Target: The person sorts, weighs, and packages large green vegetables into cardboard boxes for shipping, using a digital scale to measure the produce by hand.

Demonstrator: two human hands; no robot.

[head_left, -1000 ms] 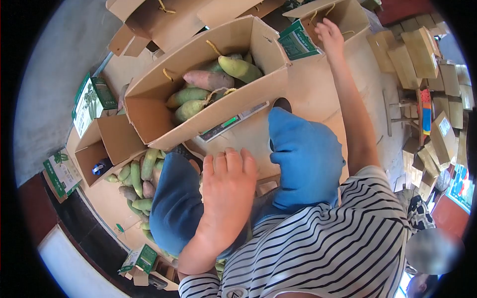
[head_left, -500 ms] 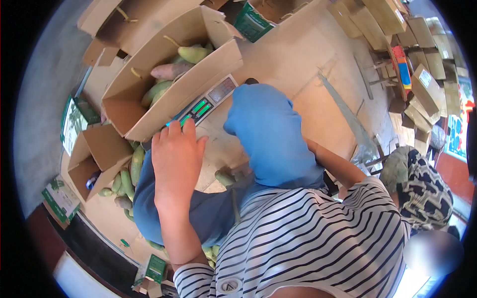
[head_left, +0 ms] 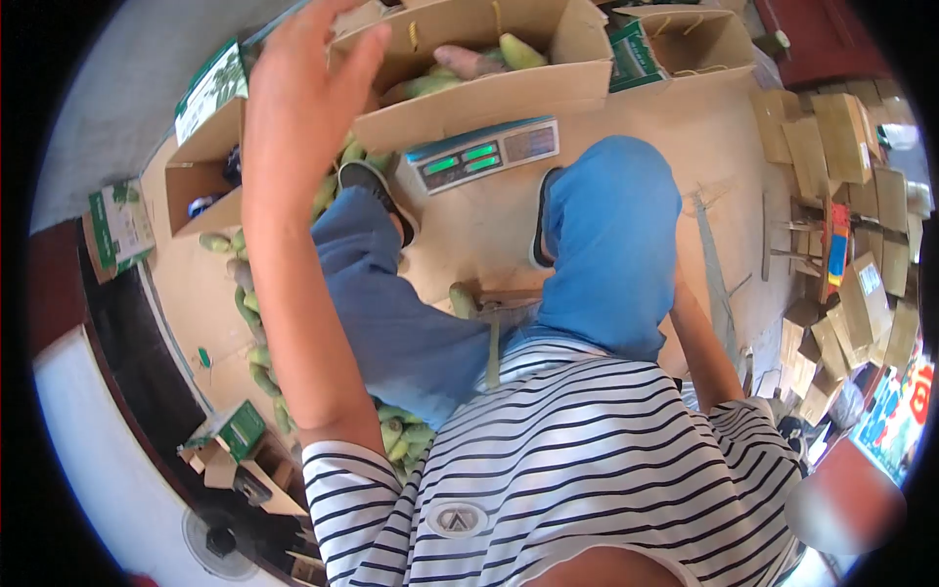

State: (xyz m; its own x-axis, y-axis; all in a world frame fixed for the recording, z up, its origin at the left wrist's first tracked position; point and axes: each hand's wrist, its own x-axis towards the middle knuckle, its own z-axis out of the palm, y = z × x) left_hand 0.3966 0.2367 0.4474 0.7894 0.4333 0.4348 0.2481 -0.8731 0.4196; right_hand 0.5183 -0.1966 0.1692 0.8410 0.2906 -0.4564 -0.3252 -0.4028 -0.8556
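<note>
My left hand is raised over the left end of a large cardboard box, thumb apart from the fingers and nothing in it. The upper frame edge cuts off some fingertips. Inside the box lie long green produce and a pinkish piece. Directly in front of the box is a digital scale with lit green displays. My right forearm goes down beside my bent right knee, which hides the right hand.
More long green produce lies on the floor along my left side. A smaller open carton stands at the left, and another box with cord handles at the upper right. Stacked cartons fill the right side. A fan stands lower left.
My left hand has moved up from near the scale's display to over the box's left end. The view has turned, showing more of the scale and both my shoes.
</note>
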